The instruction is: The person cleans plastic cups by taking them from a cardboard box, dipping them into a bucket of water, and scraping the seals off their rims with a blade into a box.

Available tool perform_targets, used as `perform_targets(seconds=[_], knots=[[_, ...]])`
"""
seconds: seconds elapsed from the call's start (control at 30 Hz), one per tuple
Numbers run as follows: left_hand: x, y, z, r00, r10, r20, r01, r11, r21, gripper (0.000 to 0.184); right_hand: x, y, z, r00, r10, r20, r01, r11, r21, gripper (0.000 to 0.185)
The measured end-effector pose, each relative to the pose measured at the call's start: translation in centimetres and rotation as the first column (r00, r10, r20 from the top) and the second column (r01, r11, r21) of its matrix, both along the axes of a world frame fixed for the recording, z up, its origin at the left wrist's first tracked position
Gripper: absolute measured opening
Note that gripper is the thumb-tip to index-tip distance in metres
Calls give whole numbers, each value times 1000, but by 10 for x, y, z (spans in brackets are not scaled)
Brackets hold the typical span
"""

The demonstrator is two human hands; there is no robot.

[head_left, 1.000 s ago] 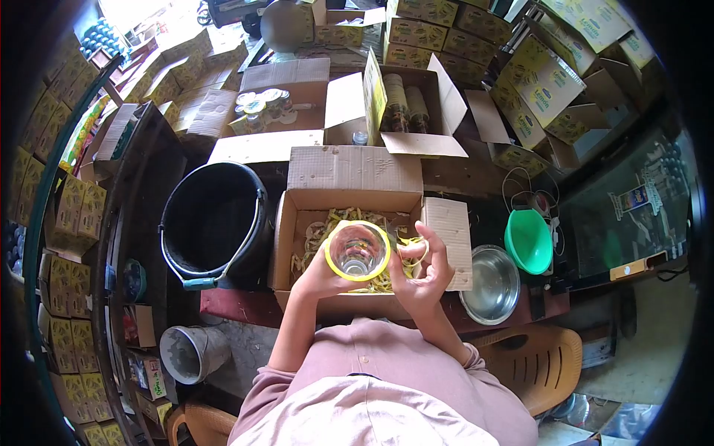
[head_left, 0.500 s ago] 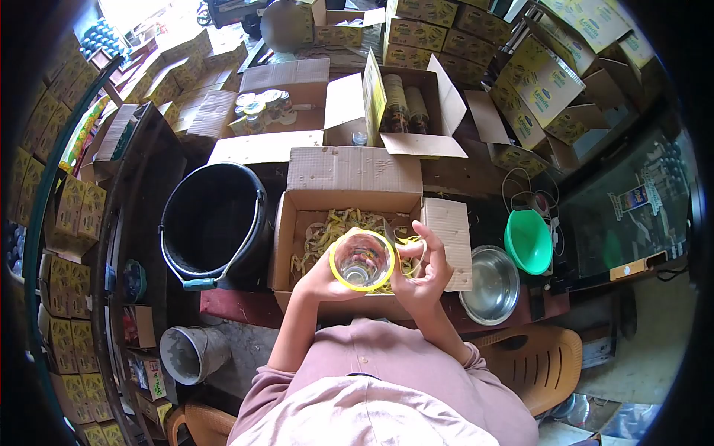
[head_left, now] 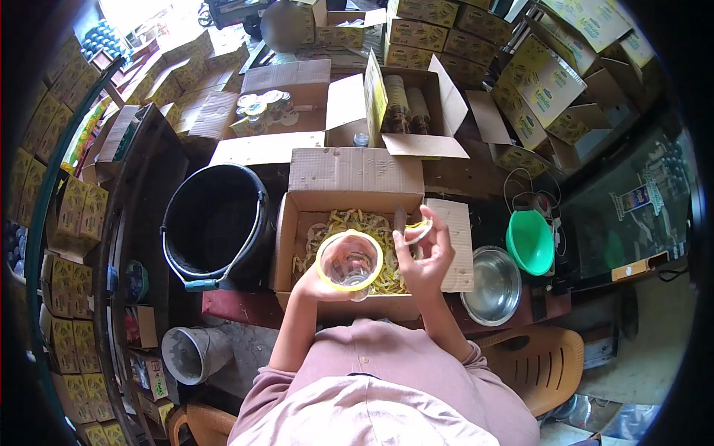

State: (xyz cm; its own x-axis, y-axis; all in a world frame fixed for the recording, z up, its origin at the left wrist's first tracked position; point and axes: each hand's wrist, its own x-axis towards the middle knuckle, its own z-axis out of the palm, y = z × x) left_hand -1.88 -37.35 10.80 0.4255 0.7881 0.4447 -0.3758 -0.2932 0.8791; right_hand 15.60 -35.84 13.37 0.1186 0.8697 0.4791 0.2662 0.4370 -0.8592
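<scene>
My left hand point(head_left: 316, 286) is wrapped round a clear cup with a yellow rim point(head_left: 349, 260), its mouth tilted up toward me. To its right, my right hand point(head_left: 428, 256) grips a small blade point(head_left: 400, 220), and a curled yellow-white strip point(head_left: 420, 231) hangs at its fingers. Both hands are over the near part of an open cardboard box point(head_left: 357, 167), which holds a heap of yellow and pale strips point(head_left: 335, 224). The cup hides part of that heap.
A black bucket point(head_left: 216, 223) stands left of the box. On the right are a metal bowl point(head_left: 491, 286) and a green bowl point(head_left: 529, 241). Behind, an open box holds lidded cups point(head_left: 260, 104) and another holds stacked cups point(head_left: 396, 104). A grey bucket point(head_left: 195, 355) is lower left.
The cup has moved slightly left and away from my right hand. My right hand has lifted, with the blade and a yellow-white strip now showing more clearly.
</scene>
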Motion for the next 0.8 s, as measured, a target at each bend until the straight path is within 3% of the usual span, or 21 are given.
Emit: perform_targets(seconds=[0.07, 0.1, 0.13, 0.17, 0.2, 0.27, 0.3, 0.4, 0.43, 0.57, 0.67, 0.7, 0.8], knots=[[0, 1, -9, 994, -62, 91, 61, 998, 10, 68, 4, 12, -16, 988, 67, 139, -44, 986, -159, 64], [0, 2, -10, 992, -67, 105, 68, 998, -5, 68, 10, 17, -18, 890, 308, 336, -157, 900, -407, 77], [-1, 2, -10, 990, -70, 119, 73, 997, -19, 67, 9, 18, -32, 580, 392, 714, 91, 840, -535, 88], [-4, 2, -12, 994, -79, 73, 84, 994, -66, 66, 11, 15, -40, 502, 452, 737, 91, 820, -565, 90], [-1, 2, -10, 981, -85, 175, 102, 991, -90, 66, 13, 14, -41, 419, 505, 755, 92, 803, -588, 92], [7, -2, -4, 923, -80, 376, 139, 981, -132, 65, 17, 17, -50, 459, 523, 718, 19, 802, -597, 86], [5, 1, -5, 921, -126, 370, 180, 977, -115, 68, 18, 16, -53, 480, 537, 694, -18, 797, -604, 83], [7, 1, -5, 821, -181, 542, 270, 959, -90, 72, 26, 17, -52, 677, 584, 447, -216, 739, -638, 70], [6, 2, -5, 803, -206, 559, 297, 952, -76, 70, 27, 15, -43, 727, 570, 383, -254, 741, -622, 58], [1, 4, -6, 847, -150, 511, 258, 955, -147, 68, 36, 13, -37, 863, 493, 109, -335, 720, -608, 53], [0, 1, -2, 866, -59, 496, 199, 952, -234, 66, 41, 12, -43, 924, 383, -18, -332, 775, -537, 51], [-1, 1, -3, 887, -33, 460, 164, 955, -247, 64, 41, 12, -43, 930, 309, 199, -189, 867, -462, 47], [-14, 6, -3, 965, 157, 209, -103, 963, -249, 66, 44, 10, -50, 928, 240, 285, -105, 902, -419, 45]])
